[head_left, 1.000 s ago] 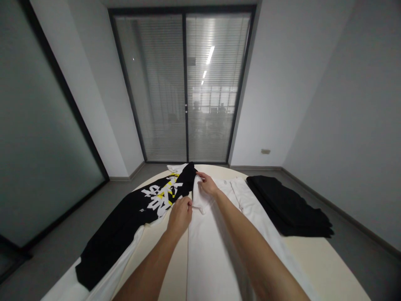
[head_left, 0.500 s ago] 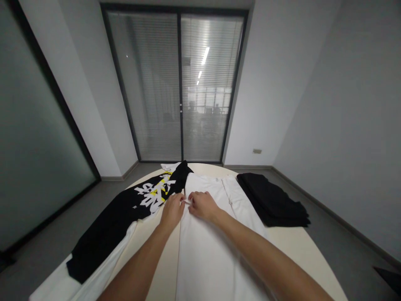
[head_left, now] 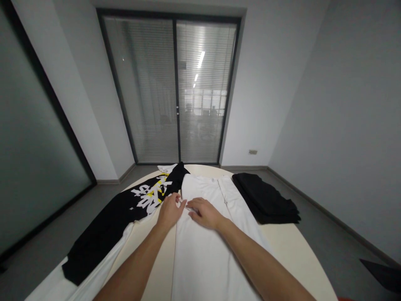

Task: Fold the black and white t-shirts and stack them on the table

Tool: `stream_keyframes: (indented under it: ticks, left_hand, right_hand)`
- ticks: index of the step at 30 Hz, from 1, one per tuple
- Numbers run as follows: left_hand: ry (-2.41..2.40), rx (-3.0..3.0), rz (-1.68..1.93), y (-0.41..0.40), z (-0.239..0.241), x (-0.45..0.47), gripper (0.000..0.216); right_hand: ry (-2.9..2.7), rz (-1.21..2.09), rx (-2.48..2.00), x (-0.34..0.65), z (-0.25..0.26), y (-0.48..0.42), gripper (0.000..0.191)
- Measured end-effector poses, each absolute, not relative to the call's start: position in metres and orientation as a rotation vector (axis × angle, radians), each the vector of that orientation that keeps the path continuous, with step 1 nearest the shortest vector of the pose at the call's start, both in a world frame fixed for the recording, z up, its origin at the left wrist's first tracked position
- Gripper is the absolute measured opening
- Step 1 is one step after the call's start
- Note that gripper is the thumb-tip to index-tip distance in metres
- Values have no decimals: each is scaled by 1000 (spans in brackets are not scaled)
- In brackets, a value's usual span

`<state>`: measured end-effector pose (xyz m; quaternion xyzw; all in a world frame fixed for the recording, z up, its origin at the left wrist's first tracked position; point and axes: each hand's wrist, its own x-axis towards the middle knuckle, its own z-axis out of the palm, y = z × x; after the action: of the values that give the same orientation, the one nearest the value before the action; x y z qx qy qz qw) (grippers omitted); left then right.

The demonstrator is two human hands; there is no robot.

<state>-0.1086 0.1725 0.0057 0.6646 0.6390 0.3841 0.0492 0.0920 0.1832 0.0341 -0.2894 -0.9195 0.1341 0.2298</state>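
The white garment (head_left: 203, 255) is laid flat on the pale table (head_left: 291, 255), directly in front of the wearer, its long axis directed away from the body toward the far rim. Its left edge, close to the far end, is met by both hands, which are brought almost together there. The left hand (head_left: 170, 211) is placed nearer that edge, partly outside it, with thumb and fingers apparently pinched on a fold of the cloth; the right hand (head_left: 203, 213) is set over the garment itself, just inside the edge, its fingertips beside those of the left. Whether cloth is gripped by the right cannot be told. To the left, one black garment (head_left: 97, 242) marked with white and yellow lettering is spread over white cloth (head_left: 123, 236), of which the number of pieces cannot be counted. To the right, one black pile (head_left: 263, 198) is placed alongside the white garment; layers are seen at its near edge, but their count is not resolved. Two hands, one table and one lengthwise line on the white garment, either fold or overlap, are shown.
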Motion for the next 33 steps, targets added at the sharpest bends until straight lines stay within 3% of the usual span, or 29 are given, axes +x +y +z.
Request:
stream_keyframes:
  ticks: [11, 16, 22, 26, 33]
  left_hand:
    - [1850, 1750, 1247, 181, 3, -101, 13]
    - [1930, 1698, 1187, 176, 8, -94, 24]
    - [2010, 1738, 885, 160, 20, -95, 32]
    - [2028, 1800, 685, 138, 36, -90, 34]
    - [1981, 1976, 287, 74, 56, -87, 20]
  right_hand:
    - [-2379, 312, -988, 95, 21, 192, 34]
    - [-2314, 364, -1083, 95, 19, 196, 31]
    - [-2353, 399, -1108, 96, 24, 200, 31]
    - [-2432, 432, -1358, 86, 45, 206, 28]
    - [-2303, 363, -1654, 38, 69, 226, 33]
